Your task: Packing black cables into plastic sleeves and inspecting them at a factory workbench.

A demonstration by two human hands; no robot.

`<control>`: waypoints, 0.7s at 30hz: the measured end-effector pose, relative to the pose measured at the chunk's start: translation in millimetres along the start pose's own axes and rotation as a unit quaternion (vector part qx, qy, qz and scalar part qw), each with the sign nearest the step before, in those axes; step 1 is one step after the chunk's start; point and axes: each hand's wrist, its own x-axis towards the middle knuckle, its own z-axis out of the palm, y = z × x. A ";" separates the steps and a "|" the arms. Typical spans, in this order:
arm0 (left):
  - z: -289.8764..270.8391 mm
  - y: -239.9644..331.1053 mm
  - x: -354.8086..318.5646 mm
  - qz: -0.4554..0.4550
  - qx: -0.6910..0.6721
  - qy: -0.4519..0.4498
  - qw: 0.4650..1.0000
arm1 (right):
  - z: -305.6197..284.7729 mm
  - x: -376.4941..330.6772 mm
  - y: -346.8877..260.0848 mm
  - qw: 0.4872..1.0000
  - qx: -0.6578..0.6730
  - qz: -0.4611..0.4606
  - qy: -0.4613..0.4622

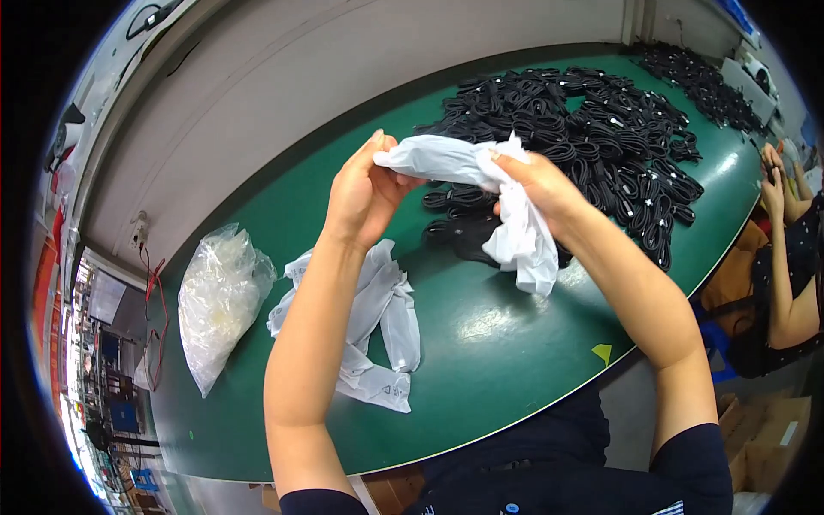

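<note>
Above the green table (489, 369), left hand (365, 193) is pinching a white plastic bag (445, 160); right hand (547, 186) is clutching its bunched folds. Hard tugging would be risking tears; dangling folds, snags on coiled black cables (558, 112).

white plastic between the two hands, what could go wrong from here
The thin white plastic spans from the left hand to the right hand, so a hard pull might tear it. Its dangling end hangs beside the black cable bundles in this view and could snag. The loose white bags might slide if the left arm brushes them.
</note>
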 end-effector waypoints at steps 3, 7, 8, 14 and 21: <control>-12.0 6.4 -15.6 -0.050 0.188 0.094 0.976 | -3.8 11.9 -7.1 0.989 -0.086 -0.101 0.058; -22.9 3.9 -30.2 -0.112 0.268 0.108 0.951 | -9.0 40.5 -9.9 0.969 -0.158 -0.176 0.067; -27.6 6.0 -32.3 -0.112 0.267 0.115 0.950 | -9.8 48.7 -10.5 0.963 -0.160 -0.205 0.066; -87.3 46.3 -59.9 -0.011 0.757 0.133 0.640 | -35.0 68.6 -69.6 0.910 -0.301 -0.258 0.118; -134.0 49.1 -100.4 -0.157 0.734 0.143 0.645 | -39.2 53.4 -100.4 0.956 -0.180 -0.220 0.065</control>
